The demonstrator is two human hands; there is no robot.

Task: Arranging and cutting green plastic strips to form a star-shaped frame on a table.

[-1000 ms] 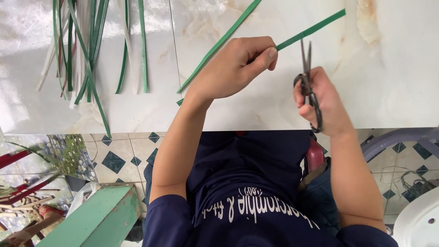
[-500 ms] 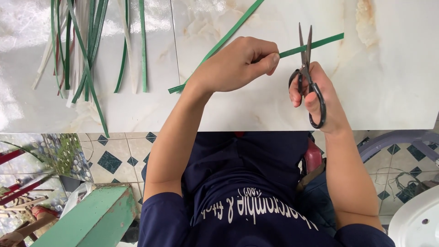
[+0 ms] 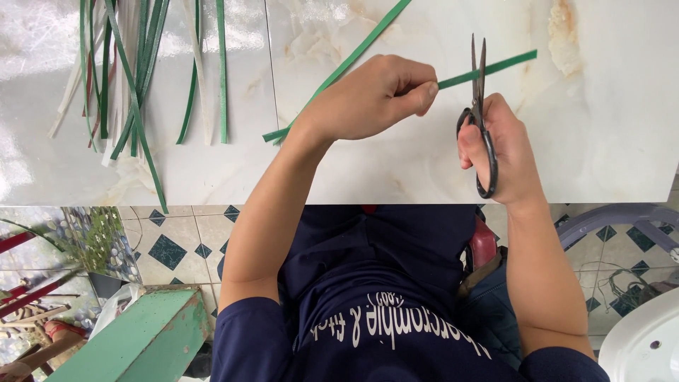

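Note:
My left hand (image 3: 371, 95) pinches a thin green strip (image 3: 495, 65) above a white marble-patterned table (image 3: 601, 127); the strip's end sticks out to the right past my fingers. My right hand (image 3: 498, 145) holds black scissors (image 3: 479, 106) upright, blades pointing away and slightly apart, with the strip crossing right at the blades. A second long green strip (image 3: 353, 56) runs diagonally under my left hand toward the table's far side.
A loose bundle of green, white and reddish strips (image 3: 127, 78) lies at the table's left. Below the table edge are patterned floor tiles (image 3: 170, 247), a green wooden bench (image 3: 134, 339), a purple plastic chair (image 3: 622, 219) and a white plastic seat (image 3: 643, 346).
The scissors have tilted upright and moved left along the strip. The strip end held in my left hand has dropped from a steep slant to nearly level.

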